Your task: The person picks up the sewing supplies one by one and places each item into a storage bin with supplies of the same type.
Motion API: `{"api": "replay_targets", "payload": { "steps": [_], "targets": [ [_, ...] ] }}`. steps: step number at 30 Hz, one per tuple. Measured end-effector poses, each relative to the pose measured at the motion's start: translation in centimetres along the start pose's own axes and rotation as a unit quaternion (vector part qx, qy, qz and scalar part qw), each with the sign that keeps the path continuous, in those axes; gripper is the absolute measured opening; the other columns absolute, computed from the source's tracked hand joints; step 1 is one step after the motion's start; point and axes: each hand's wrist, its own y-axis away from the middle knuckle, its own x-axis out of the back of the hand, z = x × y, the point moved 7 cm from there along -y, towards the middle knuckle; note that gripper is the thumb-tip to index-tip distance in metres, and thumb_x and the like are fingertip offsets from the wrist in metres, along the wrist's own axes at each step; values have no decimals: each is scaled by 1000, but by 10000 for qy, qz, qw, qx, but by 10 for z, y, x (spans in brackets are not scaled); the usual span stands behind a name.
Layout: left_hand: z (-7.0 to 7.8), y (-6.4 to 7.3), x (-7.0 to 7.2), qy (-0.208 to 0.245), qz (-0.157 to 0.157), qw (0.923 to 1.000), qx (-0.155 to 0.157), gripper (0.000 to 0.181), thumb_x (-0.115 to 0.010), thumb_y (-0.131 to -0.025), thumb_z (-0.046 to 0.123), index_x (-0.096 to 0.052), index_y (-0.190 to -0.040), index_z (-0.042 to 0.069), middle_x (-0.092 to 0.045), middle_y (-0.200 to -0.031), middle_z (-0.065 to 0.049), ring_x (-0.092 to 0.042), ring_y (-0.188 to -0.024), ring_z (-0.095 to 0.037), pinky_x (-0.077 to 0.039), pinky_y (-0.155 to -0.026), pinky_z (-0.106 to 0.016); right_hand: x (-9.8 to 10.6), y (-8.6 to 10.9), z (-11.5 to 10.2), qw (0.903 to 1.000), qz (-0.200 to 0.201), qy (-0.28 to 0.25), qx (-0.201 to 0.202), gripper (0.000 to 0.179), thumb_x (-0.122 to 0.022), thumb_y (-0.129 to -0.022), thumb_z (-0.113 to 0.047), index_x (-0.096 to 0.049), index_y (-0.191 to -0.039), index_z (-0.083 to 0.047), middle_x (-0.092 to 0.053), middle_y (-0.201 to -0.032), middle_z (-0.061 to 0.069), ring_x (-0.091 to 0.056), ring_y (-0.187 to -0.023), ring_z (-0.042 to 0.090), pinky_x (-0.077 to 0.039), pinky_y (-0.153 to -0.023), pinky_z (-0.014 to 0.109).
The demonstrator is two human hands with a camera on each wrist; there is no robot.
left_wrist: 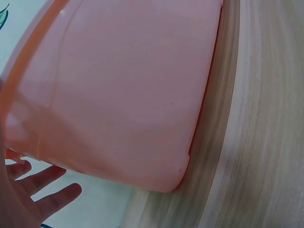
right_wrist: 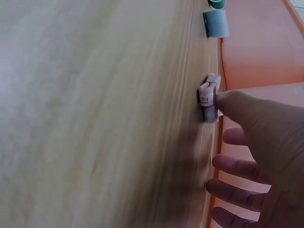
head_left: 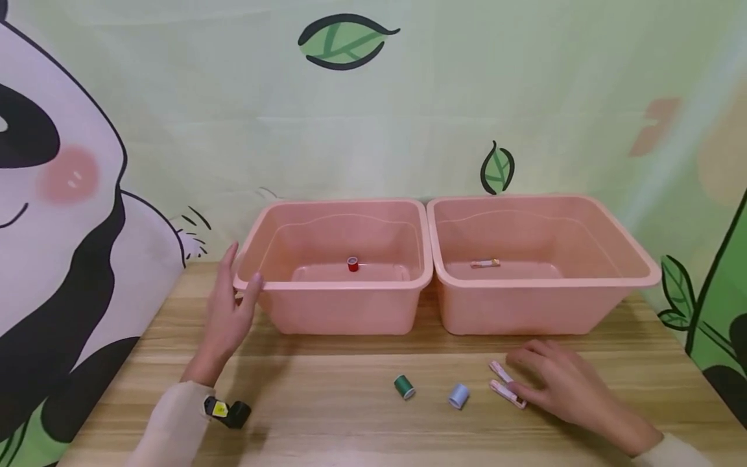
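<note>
My left hand (head_left: pixel 227 318) rests at the front left corner of the left pink bin (head_left: pixel 344 311), thumb by the front rim and fingers along the left side. In the left wrist view, the fingers (left_wrist: pixel 54 202) are spread fairly straight beside the wall. My right hand (head_left: pixel 566 386) hovers low over the table, its thumb at a folded pink-and-white strip (head_left: pixel 508 394) printed with a number, like a folded tape measure. A second such strip (head_left: pixel 500 371) lies just behind. To the left lie a light blue thread spool (head_left: pixel 459 395) and a green thread spool (head_left: pixel 404 386).
A red thread spool (head_left: pixel 353 264) sits inside the left bin. The right pink bin (head_left: pixel 519 311) stands beside it, rims nearly touching, and holds another folded strip (head_left: pixel 486 263). Behind the wooden table (head_left: pixel 327 415) hangs a printed cloth (head_left: pixel 373 130).
</note>
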Motion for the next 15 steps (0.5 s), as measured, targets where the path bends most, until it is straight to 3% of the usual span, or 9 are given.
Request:
{"api": "replay_targets", "payload": {
  "steps": [5,9,12,15],
  "targets": [
    [-2,4,1,279,-16,9996,-27,66,-50,-109,31,-14,-164,35,-33,-163,-14,-46,-139,-39,-44,-105,-63,1,-2,3,9998,-144,2,-110,29,-89,-78,-34,-76,-100,-21,-67,-101,-6,-65,-90,17,-55,-71,42],
    [-4,5,-1,395,-73,9992,-14,63,-49,-109,28,-18,-164,26,-36,-161,-13,-52,-134,-38,-53,-101,-39,1,0,6,9994,-271,6,-219,20,-89,-78,-30,-75,-92,-25,-65,-97,-10,-62,-86,13,-53,-70,38],
    [-6,5,-3,552,-90,9984,7,61,-49,-109,27,-21,-163,21,-37,-160,-12,-53,-132,-38,-53,-92,-20,0,1,7,9995,-235,24,-190,18,-89,-78,-28,-74,-86,-28,-64,-95,-12,-59,-84,10,-51,-68,35],
    [-8,5,-5,621,-83,9980,47,60,-49,-110,30,-21,-162,20,-38,-160,-11,-53,-133,-37,-50,-89,-14,0,2,7,9998,-143,65,-139,18,-90,-77,-27,-73,-84,-29,-62,-94,-13,-57,-83,9,-50,-66,34]
  ]
}}
